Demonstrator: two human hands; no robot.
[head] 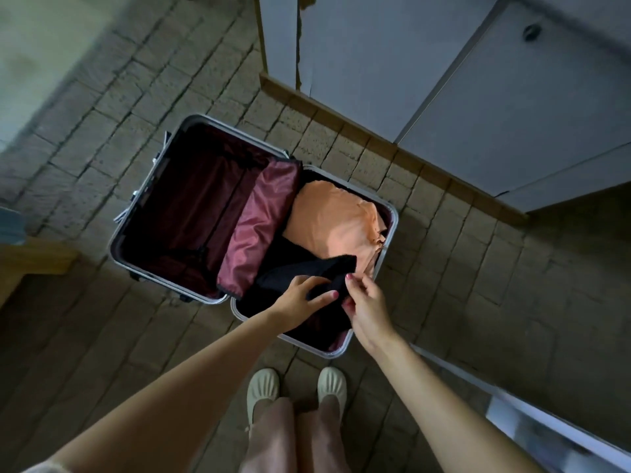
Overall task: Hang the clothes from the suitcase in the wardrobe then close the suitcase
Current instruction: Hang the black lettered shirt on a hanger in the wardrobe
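The black garment [307,278] lies in the open suitcase [389,240], at 6 o'clock from the orange garment [334,227]. Left hand [300,302] and right hand [365,302] both pinch its edge

Suitcase [389,240]: hard shell with silver metal frame, lying open flat on the brick-pattern floor just ahead of my feet, both halves facing up. The left half shows only dark maroon lining; a shiny maroon divider flap [259,227] lies along the hinge between the halves.

Orange garment [333,223]: loosely folded, in the far part of the right half.

Black garment [304,271]: in the near part of the right half, one edge lifted.

Wardrobe [495,107]: pale grey doors, round knob, wooden plinth, near the suitcase's right half.
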